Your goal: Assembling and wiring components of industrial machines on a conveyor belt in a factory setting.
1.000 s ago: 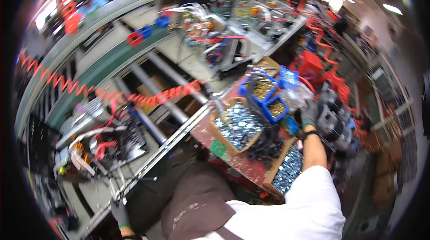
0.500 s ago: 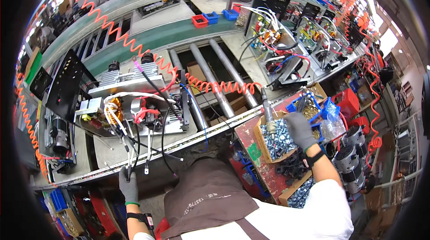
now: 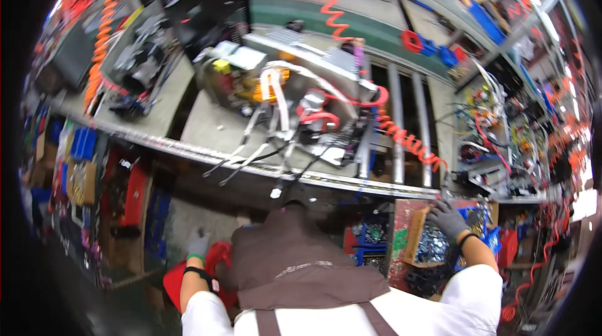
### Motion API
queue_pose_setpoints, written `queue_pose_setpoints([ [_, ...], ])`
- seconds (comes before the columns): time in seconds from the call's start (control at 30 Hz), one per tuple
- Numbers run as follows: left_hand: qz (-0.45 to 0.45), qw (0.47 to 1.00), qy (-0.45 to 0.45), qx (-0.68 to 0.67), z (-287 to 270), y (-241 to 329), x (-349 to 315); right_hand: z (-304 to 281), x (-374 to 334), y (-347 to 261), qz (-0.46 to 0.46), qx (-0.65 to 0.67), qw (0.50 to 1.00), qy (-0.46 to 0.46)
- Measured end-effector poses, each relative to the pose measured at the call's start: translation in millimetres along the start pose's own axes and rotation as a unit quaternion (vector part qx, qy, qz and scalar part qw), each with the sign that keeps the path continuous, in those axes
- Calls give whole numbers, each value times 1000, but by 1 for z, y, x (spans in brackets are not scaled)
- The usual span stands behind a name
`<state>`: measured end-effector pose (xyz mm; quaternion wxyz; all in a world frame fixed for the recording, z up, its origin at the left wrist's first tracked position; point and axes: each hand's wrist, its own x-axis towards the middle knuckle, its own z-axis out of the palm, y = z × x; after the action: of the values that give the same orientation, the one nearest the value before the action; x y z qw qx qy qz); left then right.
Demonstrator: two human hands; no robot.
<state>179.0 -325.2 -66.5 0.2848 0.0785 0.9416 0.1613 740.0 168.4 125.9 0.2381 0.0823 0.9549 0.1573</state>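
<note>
My left hand (image 3: pixel 198 243), in a grey glove, hangs low in front of the bench beside a red seat or bag-like thing (image 3: pixel 219 254). Its fingers are smeared by motion, and nothing shows in them. My gloved right hand (image 3: pixel 446 220) is over a cardboard box (image 3: pixel 414 236) of small shiny metal fasteners (image 3: pixel 433 245). Just beyond that hand stands the upper part of an air screwdriver (image 3: pixel 444 189) on an orange coiled hose (image 3: pixel 407 138). The hand hides the tool's lower part, so I cannot tell whether it grips it. An open machine chassis (image 3: pixel 351 110) with white cables sits on the bench.
Steel rollers (image 3: pixel 396 123) run between the chassis and further open units (image 3: pixel 495 123) on the right. Another unit (image 3: pixel 138 66) stands left. Blue bins (image 3: pixel 480 217) flank the fastener box. A second orange coiled hose (image 3: pixel 106 35) hangs at the left.
The view has swung left, so the bench appears further right. My left hand has let go of the chassis cables and dropped below the bench edge. My right hand stays by the fastener box.
</note>
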Motion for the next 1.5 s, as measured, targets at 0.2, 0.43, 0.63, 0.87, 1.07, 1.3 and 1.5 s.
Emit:
queue_pose_setpoints([
  [0.2,-103,982,-128,-90,28,-110,-11,-69,-4,30,99,21,993,-67],
  [0.43,-127,984,-120,13,33,-106,19,-237,113,-43,151,91,969,-173],
  [0.63,-128,983,-130,34,30,-130,54,-253,245,-119,8,537,777,-329],
  [0.87,-207,926,-236,212,29,-211,88,-176,326,-200,-92,521,649,-547],
  [1.07,-248,888,-328,205,51,-259,122,-180,348,-237,93,596,656,-455],
  [1.3,-304,878,-280,242,125,-300,169,-137,334,-257,146,664,650,-340],
  [1.5,-277,851,-195,401,162,-217,191,-117,291,-255,146,736,607,-262],
])
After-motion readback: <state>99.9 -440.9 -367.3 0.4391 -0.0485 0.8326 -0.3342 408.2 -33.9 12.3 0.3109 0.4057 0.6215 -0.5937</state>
